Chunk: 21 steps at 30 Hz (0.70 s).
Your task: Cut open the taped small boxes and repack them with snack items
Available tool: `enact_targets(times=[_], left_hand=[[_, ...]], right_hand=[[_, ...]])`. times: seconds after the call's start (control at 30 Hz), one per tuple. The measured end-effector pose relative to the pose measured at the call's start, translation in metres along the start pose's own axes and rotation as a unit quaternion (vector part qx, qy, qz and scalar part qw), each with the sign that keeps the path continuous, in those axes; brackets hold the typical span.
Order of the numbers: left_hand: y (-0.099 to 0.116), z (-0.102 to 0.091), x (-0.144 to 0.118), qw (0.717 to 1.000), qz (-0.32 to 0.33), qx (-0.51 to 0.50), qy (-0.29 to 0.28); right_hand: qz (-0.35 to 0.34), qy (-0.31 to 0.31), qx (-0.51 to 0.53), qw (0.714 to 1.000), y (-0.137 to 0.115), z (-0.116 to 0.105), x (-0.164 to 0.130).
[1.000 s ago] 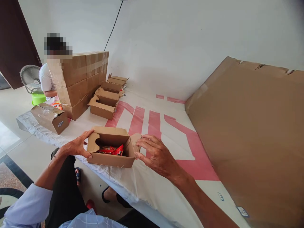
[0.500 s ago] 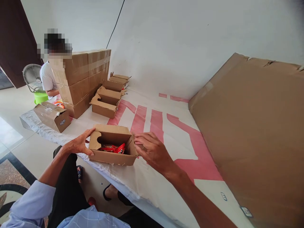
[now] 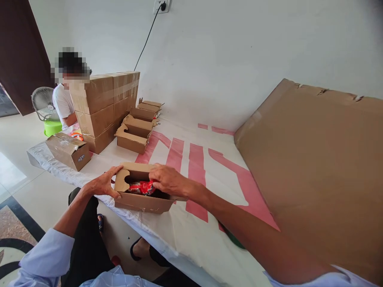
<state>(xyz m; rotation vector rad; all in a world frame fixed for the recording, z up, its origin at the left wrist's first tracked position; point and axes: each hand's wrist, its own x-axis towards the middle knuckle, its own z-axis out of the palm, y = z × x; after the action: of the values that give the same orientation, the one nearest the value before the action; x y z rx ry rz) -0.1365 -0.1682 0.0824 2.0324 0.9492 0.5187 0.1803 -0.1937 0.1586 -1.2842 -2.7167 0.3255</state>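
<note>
A small open cardboard box (image 3: 143, 202) sits near the table's front edge, and inside lies a shiny red packet (image 3: 143, 187). My left hand (image 3: 106, 183) grips the box's left end, thumb on the front wall and fingers at the back corner. Over the opening, my right hand (image 3: 167, 179) has its curled fingers closed on the packet's right end. Its fingertips are partly hidden.
More open boxes (image 3: 131, 141) stand in a row behind. Taped cartons (image 3: 98, 109) are stacked at the left, beside a closed box (image 3: 68, 151). A co-worker (image 3: 64, 101) sits behind them. A large cardboard sheet (image 3: 314, 167) stands right. Something green (image 3: 235, 239) shows under my right forearm.
My right hand has moved left from the box's right flap into the opening, onto the red packet. The left hand keeps its hold. A green thing now shows under my right forearm.
</note>
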Motion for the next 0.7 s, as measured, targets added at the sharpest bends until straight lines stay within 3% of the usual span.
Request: enact_targets(times=[0.07, 0.17, 0.3, 0.43, 0.47, 0.57, 0.63, 0.7], left_hand=[[-0.001, 0.000, 0.001, 1.000, 0.004, 0.014, 0.001], [-0.005, 0.000, 0.001, 1.000, 0.005, 0.023, 0.000], [0.006, -0.013, -0.002, 0.999, 0.009, 0.045, 0.007], [0.055, -0.025, 0.012, 0.993, 0.051, 0.012, 0.104], [0.070, -0.024, 0.019, 0.992, 0.065, -0.031, 0.099], [0.101, -0.008, 0.043, 0.977, 0.072, -0.200, 0.001], [0.107, 0.005, 0.056, 0.961, 0.062, -0.270, 0.015], [0.102, 0.015, 0.066, 0.944, 0.054, -0.311, 0.091]], right_hand=[[0.020, 0.063, 0.135, 0.989, -0.001, -0.028, -0.006], [0.048, 0.121, 0.308, 0.943, 0.001, -0.070, -0.014], [0.043, 0.157, 0.398, 0.903, 0.008, -0.101, -0.016], [0.019, 0.112, 0.423, 0.899, 0.004, -0.109, -0.003], [0.007, 0.099, 0.424, 0.900, 0.001, -0.109, 0.004], [-0.024, 0.070, 0.411, 0.909, -0.004, -0.109, 0.023], [-0.022, 0.097, 0.396, 0.913, 0.000, -0.105, 0.030], [0.006, 0.199, 0.396, 0.896, 0.011, -0.092, 0.031]])
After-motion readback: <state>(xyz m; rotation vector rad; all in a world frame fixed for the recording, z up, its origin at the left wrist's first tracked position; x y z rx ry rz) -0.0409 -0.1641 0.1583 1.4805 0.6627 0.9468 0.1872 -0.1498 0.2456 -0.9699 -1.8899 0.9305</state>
